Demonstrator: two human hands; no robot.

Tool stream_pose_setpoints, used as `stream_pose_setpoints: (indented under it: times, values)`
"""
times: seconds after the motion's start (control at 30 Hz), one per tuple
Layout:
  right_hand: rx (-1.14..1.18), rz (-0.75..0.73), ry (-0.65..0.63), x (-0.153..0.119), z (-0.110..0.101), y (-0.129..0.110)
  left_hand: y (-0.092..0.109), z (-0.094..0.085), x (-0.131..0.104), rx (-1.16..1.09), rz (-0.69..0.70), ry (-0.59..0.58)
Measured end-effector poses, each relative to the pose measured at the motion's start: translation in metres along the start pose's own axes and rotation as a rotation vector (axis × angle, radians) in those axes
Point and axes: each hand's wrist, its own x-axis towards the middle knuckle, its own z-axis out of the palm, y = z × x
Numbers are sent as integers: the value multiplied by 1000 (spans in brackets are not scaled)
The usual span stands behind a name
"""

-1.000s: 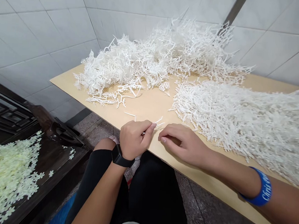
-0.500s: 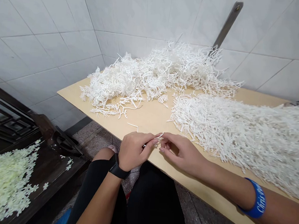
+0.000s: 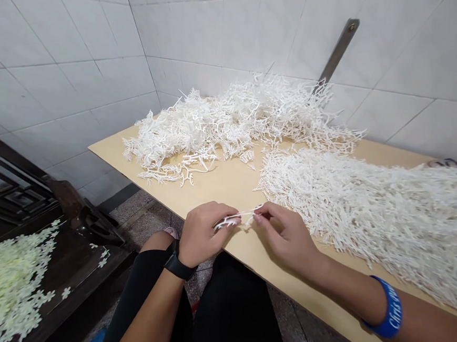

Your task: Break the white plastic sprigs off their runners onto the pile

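Note:
Between my hands, above the near edge of the table, is a thin white branched plastic stem. My left hand, with a black watch at its wrist, is closed on it between thumb and fingers. At its right end, my right hand pinches a strand between thumb and forefinger. A blue wristband circles my right forearm. Behind my hands lies a tangled heap of white branched stems. Beside my right arm spreads a flatter pile of short white sprigs.
A tan tabletop runs along the tiled wall. At the back, a metal bar leans on the wall. On a dark wooden bench at the left sits a pile of pale yellow-green plastic blossoms. Scissors-like loops show at the far right.
My right hand has moved slightly right, away from my left, and more of the white stem shows between them. A small loose piece near my left hand is no longer visible. The view has shifted slightly.

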Motion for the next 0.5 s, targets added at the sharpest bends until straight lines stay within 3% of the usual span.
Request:
stream_pose_setpoints:
  times: [0.2, 0.5]
  values:
    - [119, 52, 237, 0, -2, 4, -1, 2, 2, 12, 9, 66]
    - [239, 129, 405, -2, -1, 4, 0, -8, 2, -118, -21, -73]
